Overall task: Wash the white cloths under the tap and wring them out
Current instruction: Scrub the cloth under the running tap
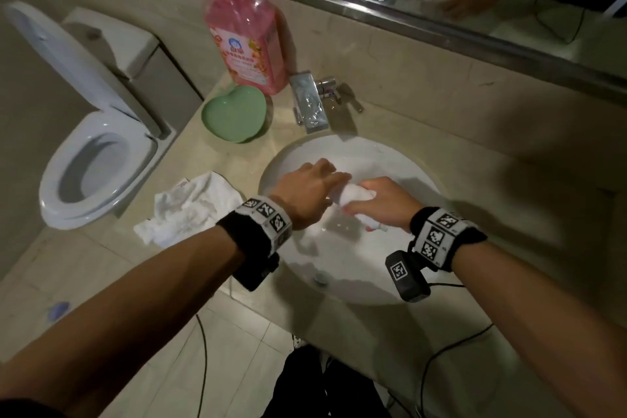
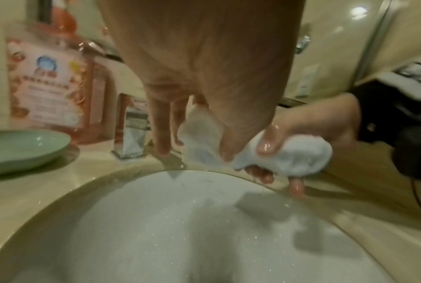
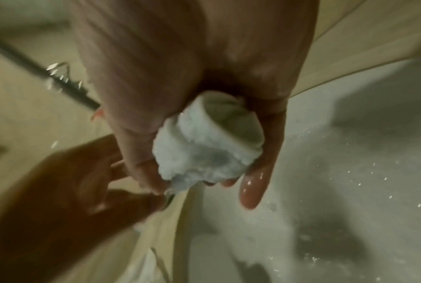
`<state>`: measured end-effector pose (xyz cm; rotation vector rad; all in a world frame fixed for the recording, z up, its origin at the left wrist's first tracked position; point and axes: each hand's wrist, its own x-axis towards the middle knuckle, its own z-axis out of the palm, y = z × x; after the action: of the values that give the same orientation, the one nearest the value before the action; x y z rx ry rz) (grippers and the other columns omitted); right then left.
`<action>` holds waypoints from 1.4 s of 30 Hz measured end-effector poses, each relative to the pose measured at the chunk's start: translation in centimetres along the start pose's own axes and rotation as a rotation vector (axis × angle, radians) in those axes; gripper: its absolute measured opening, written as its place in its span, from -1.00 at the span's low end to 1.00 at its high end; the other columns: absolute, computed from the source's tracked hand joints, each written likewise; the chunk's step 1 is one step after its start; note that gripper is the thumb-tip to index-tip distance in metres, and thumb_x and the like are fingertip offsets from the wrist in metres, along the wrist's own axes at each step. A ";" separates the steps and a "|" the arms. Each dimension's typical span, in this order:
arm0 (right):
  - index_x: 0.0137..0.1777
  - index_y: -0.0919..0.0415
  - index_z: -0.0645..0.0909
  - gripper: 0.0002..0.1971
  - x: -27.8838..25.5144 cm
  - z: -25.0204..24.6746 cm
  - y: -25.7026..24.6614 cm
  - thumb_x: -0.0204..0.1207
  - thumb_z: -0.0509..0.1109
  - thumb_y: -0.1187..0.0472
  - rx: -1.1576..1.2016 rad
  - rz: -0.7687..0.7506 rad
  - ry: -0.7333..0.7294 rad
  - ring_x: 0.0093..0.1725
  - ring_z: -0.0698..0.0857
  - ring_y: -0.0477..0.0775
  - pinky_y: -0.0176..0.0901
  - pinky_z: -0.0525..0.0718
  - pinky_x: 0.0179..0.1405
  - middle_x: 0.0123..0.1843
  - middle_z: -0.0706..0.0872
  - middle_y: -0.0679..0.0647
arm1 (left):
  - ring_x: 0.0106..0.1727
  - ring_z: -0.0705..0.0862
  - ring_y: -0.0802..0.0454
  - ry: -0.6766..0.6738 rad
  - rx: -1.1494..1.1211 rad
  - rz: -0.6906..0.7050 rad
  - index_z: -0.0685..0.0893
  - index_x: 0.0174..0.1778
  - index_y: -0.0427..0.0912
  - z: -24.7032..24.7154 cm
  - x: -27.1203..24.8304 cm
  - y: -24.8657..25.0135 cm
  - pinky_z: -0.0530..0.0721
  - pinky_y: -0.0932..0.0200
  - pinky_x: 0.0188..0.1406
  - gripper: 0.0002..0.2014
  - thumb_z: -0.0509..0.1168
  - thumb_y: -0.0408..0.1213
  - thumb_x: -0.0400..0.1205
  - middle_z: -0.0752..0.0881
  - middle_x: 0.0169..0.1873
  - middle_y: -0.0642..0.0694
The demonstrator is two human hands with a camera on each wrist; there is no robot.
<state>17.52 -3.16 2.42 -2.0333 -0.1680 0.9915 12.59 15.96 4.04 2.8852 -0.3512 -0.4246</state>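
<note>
Right, my right hand (image 3: 199, 107) has its fingers (image 3: 253, 183) and thumb curled tight round the bunched white cloth (image 3: 204, 145), squeezing it over the sink (image 1: 400, 159) so the water falls into the bowl, I'd say. My left hand (image 1: 307, 192) pinches the loose tail of that cloth between thumb and fingers (image 2: 161, 134), the rest of them fairly straight; that gives me a second end to twist against. Wringing looks like the step in hand.

Out from there: the tap (image 1: 310, 105) stands at the far rim, and I can't tell whether it is running. A second cloth (image 1: 190, 207) lies crumpled on the counter (image 1: 441, 112) just left of the sink, within reach. Further off, a green heart-shaped dish (image 1: 234, 114) and a pink bottle (image 1: 244, 37).

Only the left wrist view shows drips falling from my right fingers; the head view hides that, but alone shows the waiting cloth whole.
</note>
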 end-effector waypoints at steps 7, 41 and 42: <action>0.22 0.24 0.66 -0.57 -2.0 -0.6 -2.7 0.35 0.63 0.22 0.343 0.108 -0.271 -0.33 0.76 -0.05 -0.21 0.64 -0.49 -0.13 0.85 0.09 | 0.04 0.56 -0.25 0.095 0.203 -0.005 0.47 0.28 -0.17 -2.6 0.4 2.3 0.69 -0.16 -0.13 -0.53 0.44 -0.13 0.51 0.48 0.16 -0.22; -0.01 0.17 0.76 -0.71 -1.1 0.5 -2.6 0.35 0.70 0.08 -0.012 0.002 -0.064 -0.29 0.79 0.06 -0.13 0.70 -0.40 -0.22 0.82 0.09 | 0.33 0.55 -0.22 0.054 0.060 -0.034 0.47 0.47 0.02 -1.3 -0.8 0.4 0.68 -0.14 0.14 -0.46 0.41 -0.12 0.55 0.47 0.41 -0.14; 0.00 0.18 0.75 -0.76 -1.4 0.1 -3.0 0.40 0.66 0.14 0.122 0.051 -0.116 -0.32 0.78 0.05 -0.12 0.70 -0.42 -0.25 0.81 0.10 | 0.41 0.48 -0.25 0.123 0.120 0.024 0.43 0.52 0.00 -1.5 -1.2 0.7 0.66 -0.16 0.21 -0.46 0.35 -0.22 0.59 0.45 0.46 -0.17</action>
<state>17.18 -1.80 5.46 -1.8785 -0.1148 1.1255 11.81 15.89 5.90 3.0016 -0.4034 -0.2280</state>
